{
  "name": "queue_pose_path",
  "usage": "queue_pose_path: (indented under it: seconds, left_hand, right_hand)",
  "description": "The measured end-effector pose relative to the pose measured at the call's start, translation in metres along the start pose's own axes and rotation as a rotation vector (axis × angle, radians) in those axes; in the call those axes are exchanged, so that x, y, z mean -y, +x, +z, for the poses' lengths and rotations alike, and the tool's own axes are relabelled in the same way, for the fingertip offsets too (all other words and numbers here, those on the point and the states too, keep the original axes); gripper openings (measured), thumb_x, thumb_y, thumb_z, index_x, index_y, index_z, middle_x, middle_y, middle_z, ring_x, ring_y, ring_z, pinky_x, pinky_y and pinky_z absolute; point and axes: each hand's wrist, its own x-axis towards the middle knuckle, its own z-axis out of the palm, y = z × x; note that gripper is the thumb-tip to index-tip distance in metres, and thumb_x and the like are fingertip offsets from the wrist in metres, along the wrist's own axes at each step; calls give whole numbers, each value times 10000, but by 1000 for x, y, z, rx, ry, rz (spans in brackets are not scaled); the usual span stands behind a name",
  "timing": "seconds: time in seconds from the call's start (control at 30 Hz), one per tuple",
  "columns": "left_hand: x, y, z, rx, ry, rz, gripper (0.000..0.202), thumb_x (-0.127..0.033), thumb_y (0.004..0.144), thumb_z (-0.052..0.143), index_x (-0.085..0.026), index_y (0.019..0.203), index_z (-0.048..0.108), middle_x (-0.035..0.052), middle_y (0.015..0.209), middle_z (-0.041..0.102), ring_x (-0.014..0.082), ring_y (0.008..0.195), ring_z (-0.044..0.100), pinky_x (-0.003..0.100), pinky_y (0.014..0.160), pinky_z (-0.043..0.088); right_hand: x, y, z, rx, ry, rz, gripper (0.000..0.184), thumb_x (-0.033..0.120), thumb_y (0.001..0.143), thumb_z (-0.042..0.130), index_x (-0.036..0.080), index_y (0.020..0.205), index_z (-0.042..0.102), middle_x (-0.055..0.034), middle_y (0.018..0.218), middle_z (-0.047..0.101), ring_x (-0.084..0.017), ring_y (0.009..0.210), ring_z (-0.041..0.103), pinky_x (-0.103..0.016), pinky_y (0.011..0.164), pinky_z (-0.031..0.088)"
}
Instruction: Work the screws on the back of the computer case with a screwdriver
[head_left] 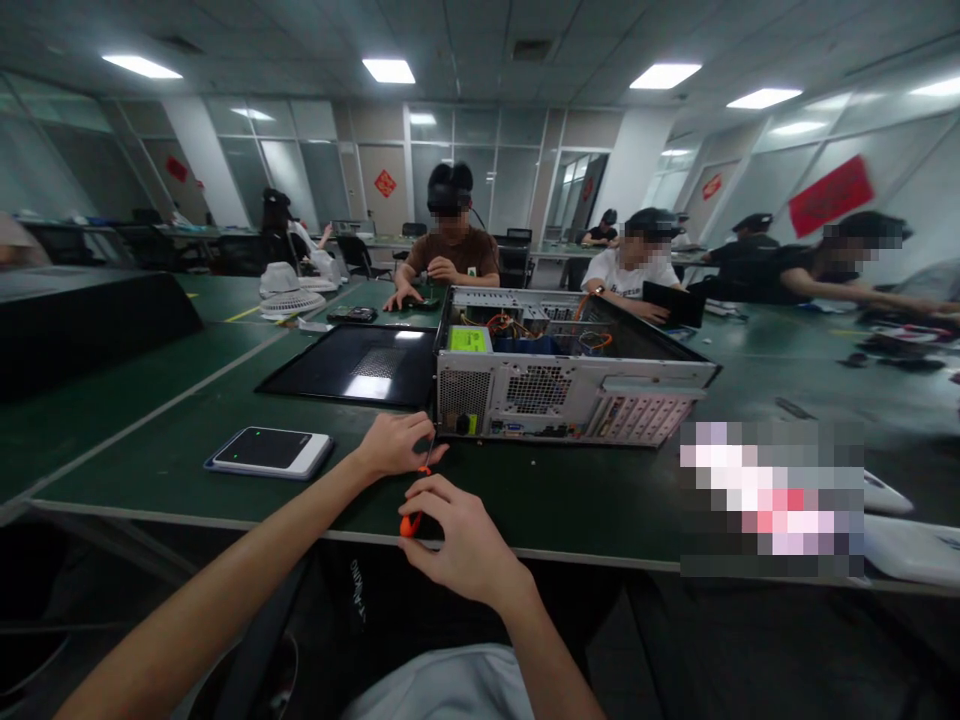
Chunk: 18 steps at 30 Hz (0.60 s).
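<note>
A green table (585,510) spreads across the scene, with its near edge just in front of the person's lap. At its far side sits a person in a brown shirt (461,255), one hand resting on a dark item there.

The computer case (540,390) stands near the middle of the table, its upper side open to show wires and a power supply (469,340) (the one with the yellow-green label) at its left. Its ported rear face is turned to the near edge. Just left of the case a black panel (349,365) lies flat, its perforated patch facing up. Farther left and beyond the panel is a white fan (289,293).

On the near left lies a flat white device with a dark top (274,448), a green light showing on it.

The left hand (397,443) is at the near left corner of the case, thumb and fingers curled about a thin shaft; whether they press on it I cannot tell. The right hand (461,530), nearer and to the right, pinches the orange handle of a screwdriver (409,526) between thumb and fingers. The smallest thing is a pale speck (533,462) on the table before the case.
</note>
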Motion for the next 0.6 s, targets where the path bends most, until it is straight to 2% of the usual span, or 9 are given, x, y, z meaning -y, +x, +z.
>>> queue_pose_path:
  seconds: [0.37,0.6]
  left_hand:
    - [-4,2,1,-19,-8,-28,351,-456,963,614,-187,738,632,-1,683,673,103,534,590,225,482,383]
    - [-6,5,-2,-74,-30,-16,373,-460,967,630,-178,722,622,3,675,679,105,509,595,224,470,365]
  right_hand:
    - [-1,-3,0,-33,18,-20,228,176,805,749,204,1026,698,-75,1153,671,-194,1070,682,-310,983,524]
    - [2,-3,-4,-72,33,-23,241,164,805,732,198,1042,707,-84,1156,675,-202,1088,679,-326,1001,529]
